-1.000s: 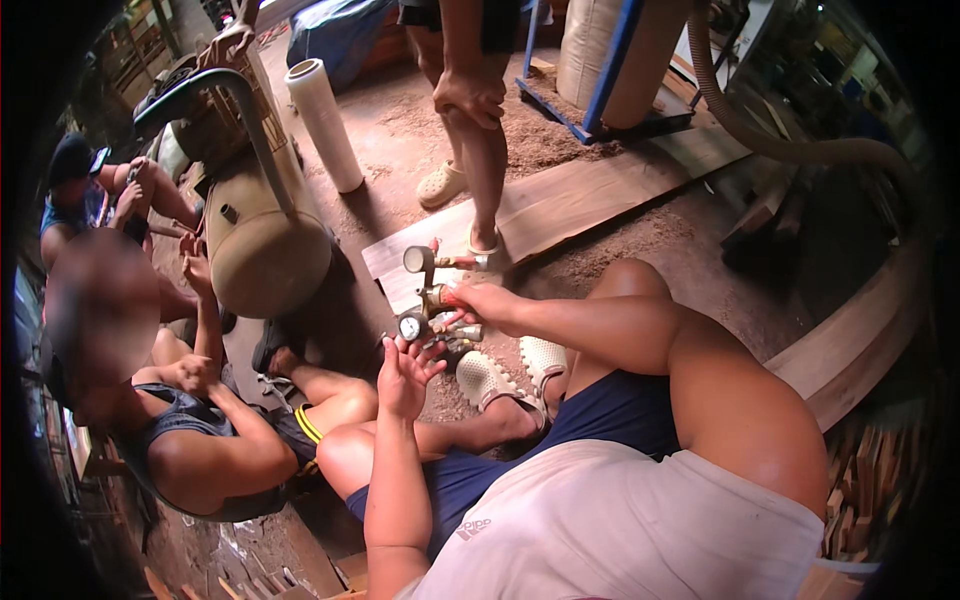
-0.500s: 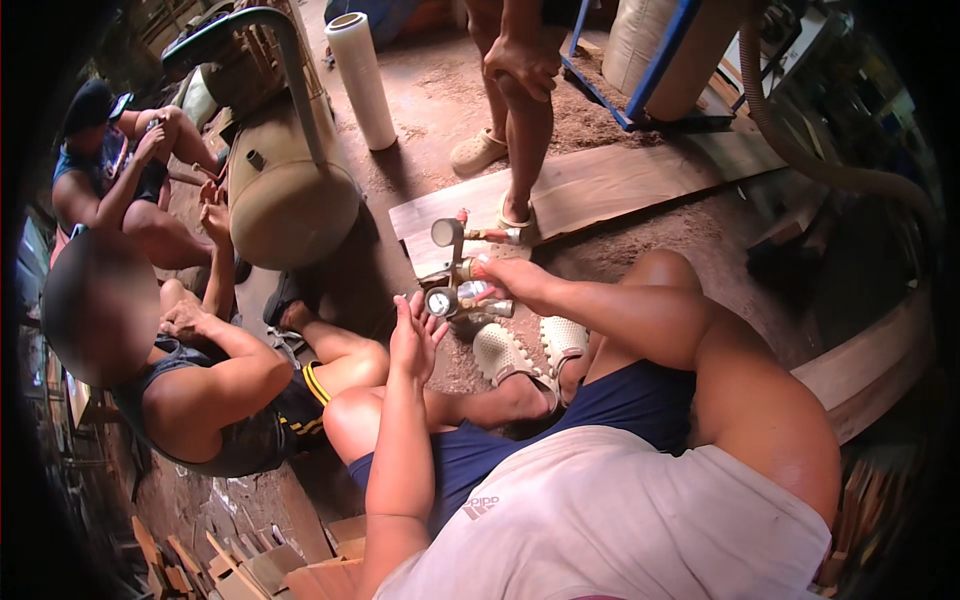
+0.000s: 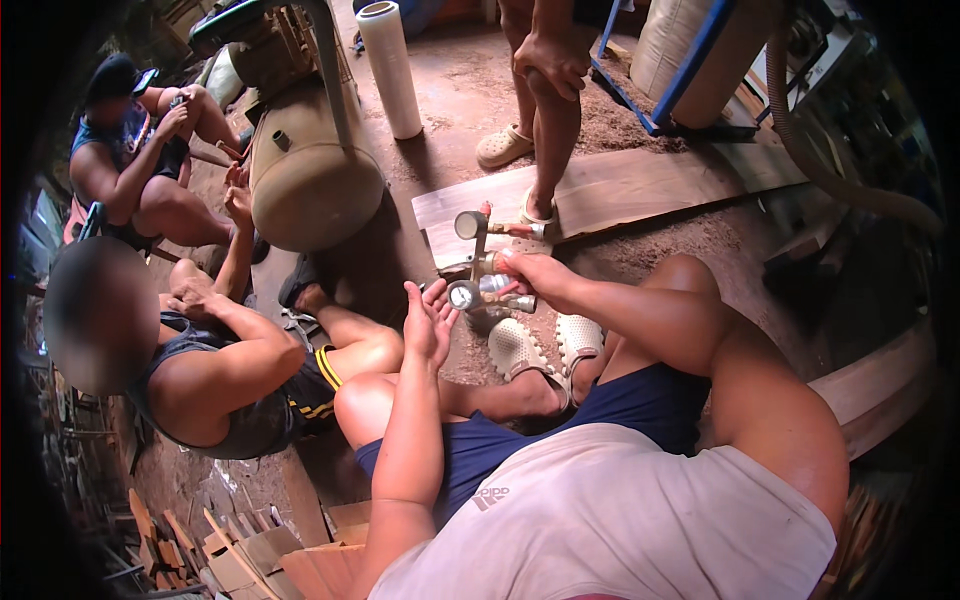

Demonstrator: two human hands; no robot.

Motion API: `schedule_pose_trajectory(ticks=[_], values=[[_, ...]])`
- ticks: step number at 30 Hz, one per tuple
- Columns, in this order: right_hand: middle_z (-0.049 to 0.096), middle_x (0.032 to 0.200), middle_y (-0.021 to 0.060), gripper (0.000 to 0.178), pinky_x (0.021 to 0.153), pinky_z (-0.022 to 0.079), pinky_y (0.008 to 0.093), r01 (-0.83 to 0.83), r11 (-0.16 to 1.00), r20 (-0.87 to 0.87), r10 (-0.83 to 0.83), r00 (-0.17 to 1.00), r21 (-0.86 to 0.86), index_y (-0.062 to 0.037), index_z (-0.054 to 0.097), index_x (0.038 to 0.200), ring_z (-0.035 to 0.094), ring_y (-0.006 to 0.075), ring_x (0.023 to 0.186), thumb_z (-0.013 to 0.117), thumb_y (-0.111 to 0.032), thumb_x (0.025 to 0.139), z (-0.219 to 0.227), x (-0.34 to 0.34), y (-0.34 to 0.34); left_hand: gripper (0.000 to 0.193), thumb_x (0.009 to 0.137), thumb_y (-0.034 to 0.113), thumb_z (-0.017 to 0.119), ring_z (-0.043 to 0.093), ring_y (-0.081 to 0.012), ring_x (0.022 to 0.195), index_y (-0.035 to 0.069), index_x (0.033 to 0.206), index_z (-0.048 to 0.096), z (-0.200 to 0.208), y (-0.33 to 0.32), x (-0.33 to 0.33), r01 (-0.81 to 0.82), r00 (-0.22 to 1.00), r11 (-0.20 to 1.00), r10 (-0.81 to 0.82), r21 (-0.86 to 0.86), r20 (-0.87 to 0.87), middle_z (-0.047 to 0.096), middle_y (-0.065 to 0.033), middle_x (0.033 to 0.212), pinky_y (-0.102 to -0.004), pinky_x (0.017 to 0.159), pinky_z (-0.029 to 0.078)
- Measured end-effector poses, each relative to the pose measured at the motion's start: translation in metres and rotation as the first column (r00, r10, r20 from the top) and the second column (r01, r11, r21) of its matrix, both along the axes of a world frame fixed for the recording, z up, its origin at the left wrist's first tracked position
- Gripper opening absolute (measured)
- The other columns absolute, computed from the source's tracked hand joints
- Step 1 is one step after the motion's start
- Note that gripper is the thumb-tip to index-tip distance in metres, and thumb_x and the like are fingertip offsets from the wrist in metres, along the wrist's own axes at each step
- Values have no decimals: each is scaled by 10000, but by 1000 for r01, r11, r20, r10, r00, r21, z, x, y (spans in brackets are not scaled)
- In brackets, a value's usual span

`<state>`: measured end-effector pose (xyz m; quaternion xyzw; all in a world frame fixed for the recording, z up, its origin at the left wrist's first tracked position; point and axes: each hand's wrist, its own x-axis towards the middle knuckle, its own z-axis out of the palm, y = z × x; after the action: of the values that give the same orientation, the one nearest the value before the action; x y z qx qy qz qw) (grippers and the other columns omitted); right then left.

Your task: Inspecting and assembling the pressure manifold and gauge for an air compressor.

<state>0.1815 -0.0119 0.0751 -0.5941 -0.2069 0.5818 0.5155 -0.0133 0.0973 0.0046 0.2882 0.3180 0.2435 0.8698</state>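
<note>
My right hand (image 3: pixel 533 272) grips a pressure gauge manifold (image 3: pixel 478 262), a metal assembly with two round gauges and red-handled valves. It is held up in front of my knees. One gauge (image 3: pixel 463 296) shows its white dial; the other, dark-rimmed gauge (image 3: pixel 467 224) sits at the far end. Just left of the near gauge, my left hand (image 3: pixel 430 322) is raised with its fingers apart and slightly bent. Nothing clear shows in that palm. My fingers partly hide the manifold's middle.
A rounded compressor tank (image 3: pixel 315 195) stands at the far left, near a roll of clear wrap (image 3: pixel 392 80). Two people sit on the left; another stands on a wooden board (image 3: pixel 640 190) ahead. A hose (image 3: pixel 830 185) curves at right. Wood offcuts (image 3: pixel 250 560) lie lower left.
The scene has shifted a little to the right in the picture. My left hand has turned, its fingers more bent than before. My right hand keeps its hold on the manifold.
</note>
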Motion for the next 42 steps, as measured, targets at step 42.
schedule_pose_trajectory(ticks=[42], values=[[645, 937, 70, 345, 752, 513, 262, 53, 998, -161, -48, 986, 25, -41, 572, 1124, 640, 139, 810, 387, -304, 1002, -6, 23, 0, 799, 905, 689, 282, 656, -246, 832, -40, 1039, 581, -27, 7, 20, 92, 980, 996, -93, -16, -175, 657, -192, 969, -322, 718, 550]])
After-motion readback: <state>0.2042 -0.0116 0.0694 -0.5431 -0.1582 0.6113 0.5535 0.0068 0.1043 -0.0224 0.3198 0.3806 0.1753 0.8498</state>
